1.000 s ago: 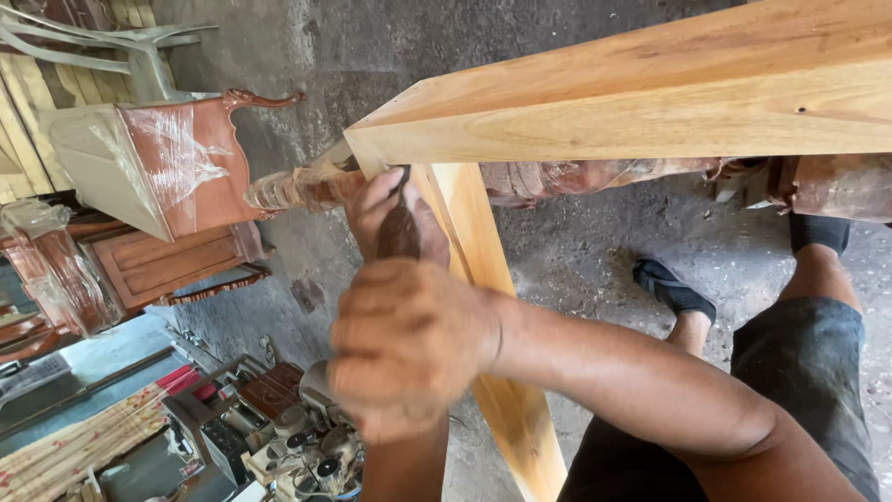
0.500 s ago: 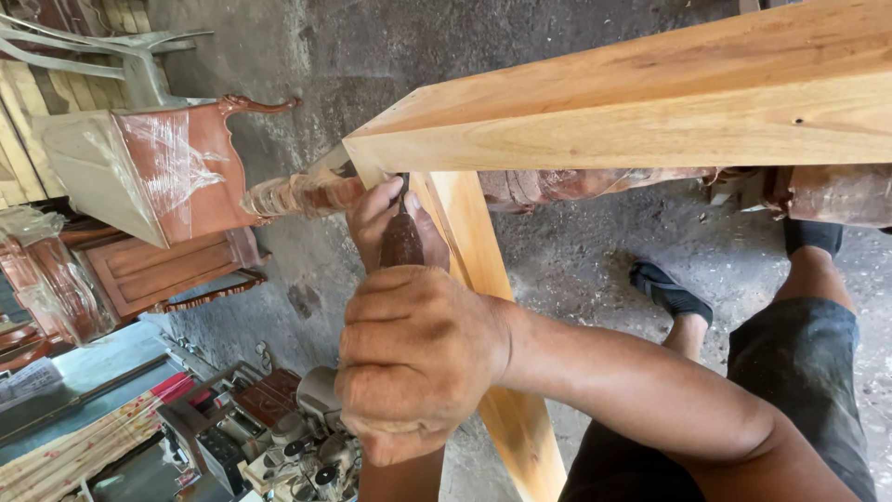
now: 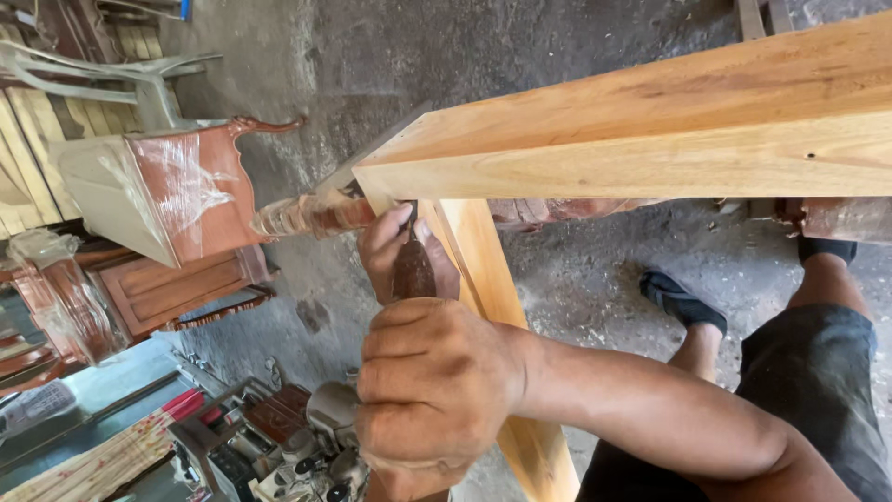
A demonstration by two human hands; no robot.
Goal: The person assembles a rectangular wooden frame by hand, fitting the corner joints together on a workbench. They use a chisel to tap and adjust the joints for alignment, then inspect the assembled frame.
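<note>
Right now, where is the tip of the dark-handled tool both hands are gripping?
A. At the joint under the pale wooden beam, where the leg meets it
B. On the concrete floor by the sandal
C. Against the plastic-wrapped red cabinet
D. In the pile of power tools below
A: the left hand guides the dark-handled tool up under the pale wooden beam beside the leg, while the right hand grips lower down.
</note>
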